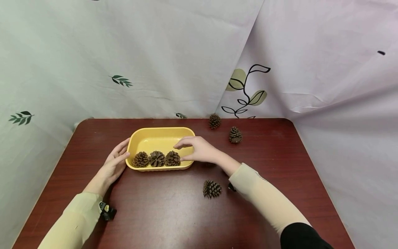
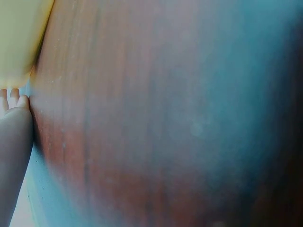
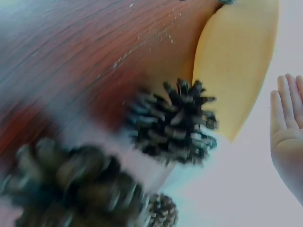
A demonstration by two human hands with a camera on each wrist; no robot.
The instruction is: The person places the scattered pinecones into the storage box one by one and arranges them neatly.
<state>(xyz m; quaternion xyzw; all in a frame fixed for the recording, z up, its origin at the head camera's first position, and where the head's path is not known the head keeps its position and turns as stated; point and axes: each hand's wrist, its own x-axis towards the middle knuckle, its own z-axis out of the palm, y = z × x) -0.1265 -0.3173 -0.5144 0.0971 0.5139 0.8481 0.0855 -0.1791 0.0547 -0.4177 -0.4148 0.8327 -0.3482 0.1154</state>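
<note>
A yellow plastic tray [image 1: 161, 130] stands on the table with three brown pine cones [image 1: 157, 158] in a row along its near side. My left hand [image 1: 113, 164] rests against the tray's left end, fingers along the outer wall and thumb at the rim. Over the tray's right end reaches my right hand [image 1: 200, 148], its thumb and fingers apart with nothing between them. The thumb tip is right by the rightmost pine cone [image 1: 172, 158]. In the right wrist view, a dark pine cone [image 3: 175, 123] appears beside the tray; my wrist mostly hides it in the head view.
On the dark red table [image 1: 149, 207], one pine cone [image 1: 212, 189] lies in front of my right forearm. Two more, a back-edge pine cone [image 1: 214, 121] and another pine cone [image 1: 235, 135], sit beyond the tray to the right. A white patterned cloth [image 1: 174, 62] hangs behind the table.
</note>
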